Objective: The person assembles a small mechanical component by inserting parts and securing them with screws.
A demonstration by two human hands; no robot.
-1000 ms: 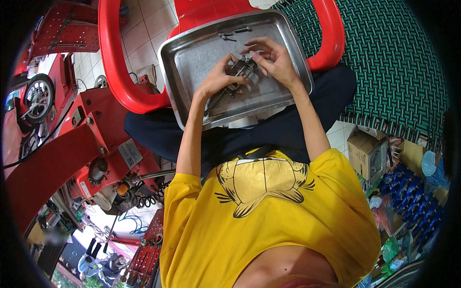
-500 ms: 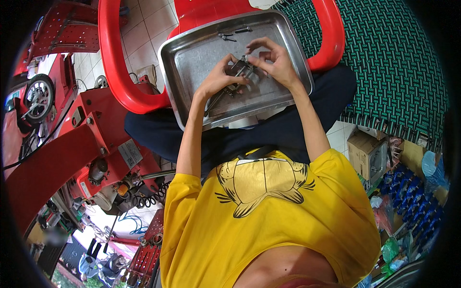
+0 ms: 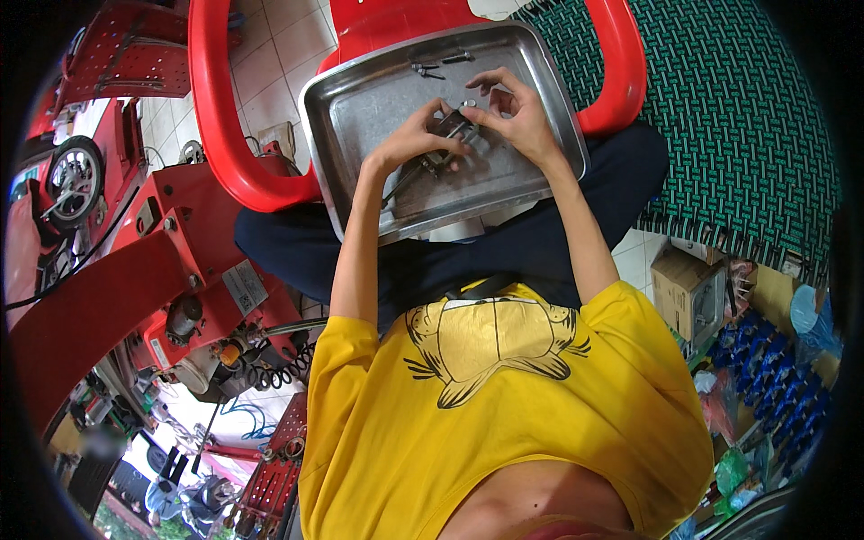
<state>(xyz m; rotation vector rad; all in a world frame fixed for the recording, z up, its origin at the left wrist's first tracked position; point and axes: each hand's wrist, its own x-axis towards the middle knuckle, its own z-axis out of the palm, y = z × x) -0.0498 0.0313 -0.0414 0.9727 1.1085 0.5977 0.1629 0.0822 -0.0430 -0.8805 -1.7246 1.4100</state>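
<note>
My left hand (image 3: 412, 139) is closed around a dark, greasy metal assembly (image 3: 459, 127), thumb and fingers on either side, above a shallow steel tray (image 3: 355, 103). A thin rod (image 3: 398, 183) slants from near that hand toward the tray's near left corner; whether it joins the assembly is hidden. My right hand (image 3: 524, 121) has its thumb at a small shiny round piece (image 3: 469, 104) on the assembly's far end. Its index finger arches above, apart from the thumb. Small bolts (image 3: 428, 69) lie at the tray's far side, beside another dark bolt (image 3: 457, 58).
The tray rests on a red plastic chair (image 3: 211, 117) with arms on both sides. Red workshop machinery (image 3: 193, 243) stands close at left. A green patterned woven mat (image 3: 729, 135) spreads at right, with a cardboard box (image 3: 686, 286) and blue packages (image 3: 783, 378) nearer me.
The assembly has turned slightly in my left hand, and the round piece by my right thumb shows more plainly. The right fingers have shifted a little. The bolts stay put.
</note>
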